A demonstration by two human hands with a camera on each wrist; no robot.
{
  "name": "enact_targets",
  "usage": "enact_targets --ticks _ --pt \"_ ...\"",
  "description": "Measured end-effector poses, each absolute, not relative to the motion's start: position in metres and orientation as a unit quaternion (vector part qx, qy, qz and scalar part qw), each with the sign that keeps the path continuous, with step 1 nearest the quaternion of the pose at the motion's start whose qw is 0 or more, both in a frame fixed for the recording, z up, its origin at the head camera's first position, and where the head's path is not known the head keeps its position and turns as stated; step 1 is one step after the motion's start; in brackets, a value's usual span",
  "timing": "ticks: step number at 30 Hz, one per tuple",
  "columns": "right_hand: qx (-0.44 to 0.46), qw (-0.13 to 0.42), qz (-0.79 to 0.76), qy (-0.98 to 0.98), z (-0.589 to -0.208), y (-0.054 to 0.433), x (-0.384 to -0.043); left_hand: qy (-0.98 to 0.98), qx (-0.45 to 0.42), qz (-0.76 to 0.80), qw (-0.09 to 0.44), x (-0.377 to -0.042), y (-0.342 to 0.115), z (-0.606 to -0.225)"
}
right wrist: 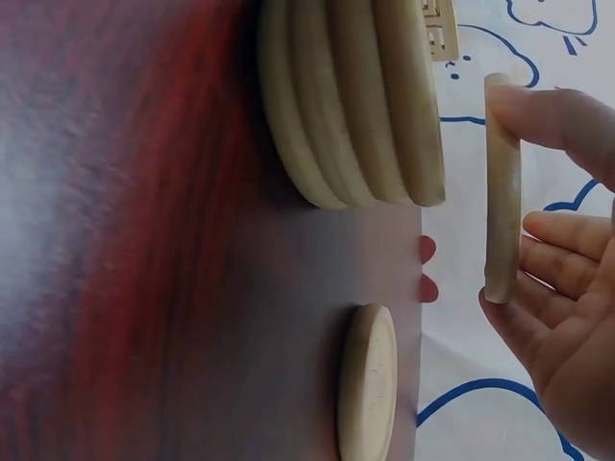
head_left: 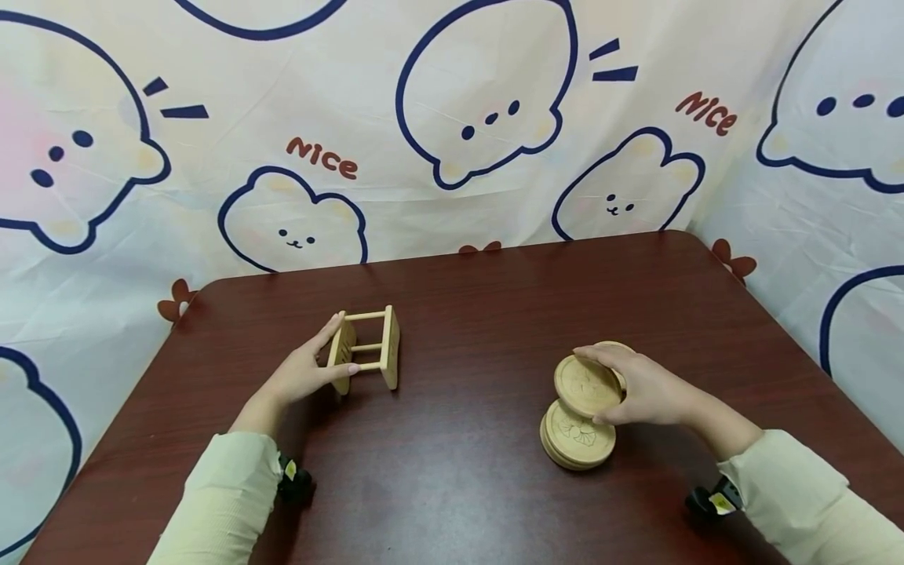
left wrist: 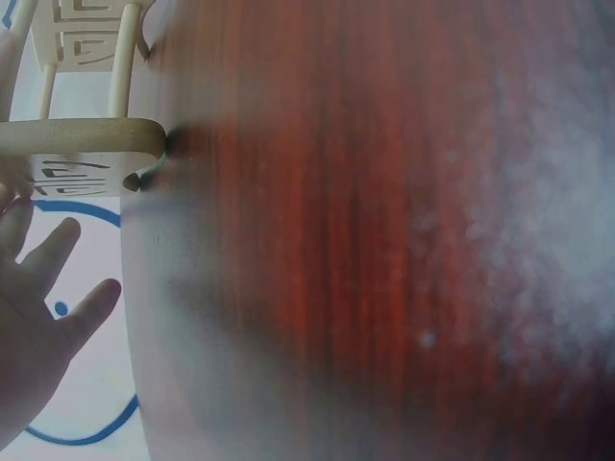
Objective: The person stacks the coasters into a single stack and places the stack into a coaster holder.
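Observation:
A small wooden coaster rack (head_left: 390,345), two slotted side panels joined by rods, stands on the table at left. My left hand (head_left: 302,375) grips its near-left panel between thumb and a finger; the other fingers (left wrist: 91,312) spread loosely beside it. Between thumb and fingers, my right hand (head_left: 653,388) pinches a round wooden coaster (right wrist: 503,192) by opposite edges. That coaster is lifted off the table, with an engraved face. Below it sits a stack of several coasters (head_left: 581,435), the top one engraved with a leaf-like pattern. One more coaster (right wrist: 370,384) lies flat, partly hidden behind the right hand.
The dark red-brown table (head_left: 459,471) has rounded far corners. Behind and beside it hangs a pale cloth (head_left: 487,212) printed with cartoon bears. Each wrist carries a black strap camera; the right one (head_left: 713,501) hangs low above the table.

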State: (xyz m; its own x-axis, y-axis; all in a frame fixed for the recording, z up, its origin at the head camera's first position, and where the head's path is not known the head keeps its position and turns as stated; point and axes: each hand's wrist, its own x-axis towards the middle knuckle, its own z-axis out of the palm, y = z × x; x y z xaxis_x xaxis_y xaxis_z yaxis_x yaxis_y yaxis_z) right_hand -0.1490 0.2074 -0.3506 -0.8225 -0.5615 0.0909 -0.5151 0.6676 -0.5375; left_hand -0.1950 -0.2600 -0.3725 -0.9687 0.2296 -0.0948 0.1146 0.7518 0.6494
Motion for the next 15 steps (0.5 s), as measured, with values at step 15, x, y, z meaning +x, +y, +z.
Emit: enact_targets --ticks 15 --pt "-0.321 0.037 -0.252 0.912 -0.359 0.205 -0.134 0.931 0.092 0.343 0.085 -0.196 -0.26 -0.374"
